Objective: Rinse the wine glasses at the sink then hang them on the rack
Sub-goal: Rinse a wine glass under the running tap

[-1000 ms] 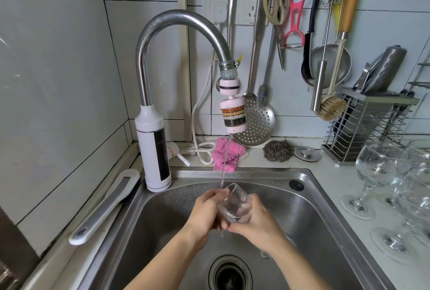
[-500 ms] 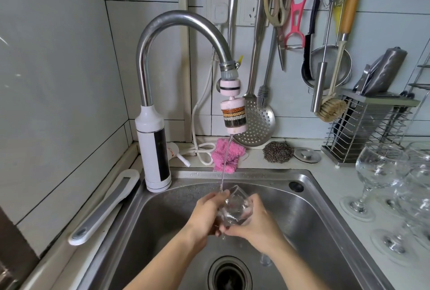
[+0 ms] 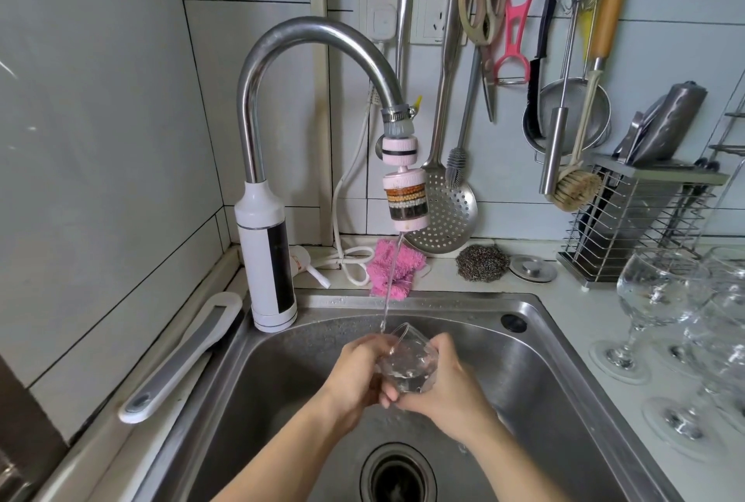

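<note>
**Item: wine glass under rinse, held in both hands over the sink**

- Location: wine glass (image 3: 407,364) was above the sink (image 3: 564,360) basin, directly under the water stream (image 3: 389,292) from the tap filter (image 3: 405,199).
- Axis: the bowl was tilted, mouth up and away toward the stream. The stem ran down toward the person and was hidden between the palms.
- Left hand (image 3: 354,372): its fingers (image 3: 363,348) were curled round the bowl's left side.
- Right hand (image 3: 447,384): it wrapped the bowl's right side and was equally near.
- Other stock: further glasses (image 3: 653,300) stood upright on the bench (image 3: 580,308), right of the sink.
- Judgement: the right hand sat on the side toward those glasses.
</note>
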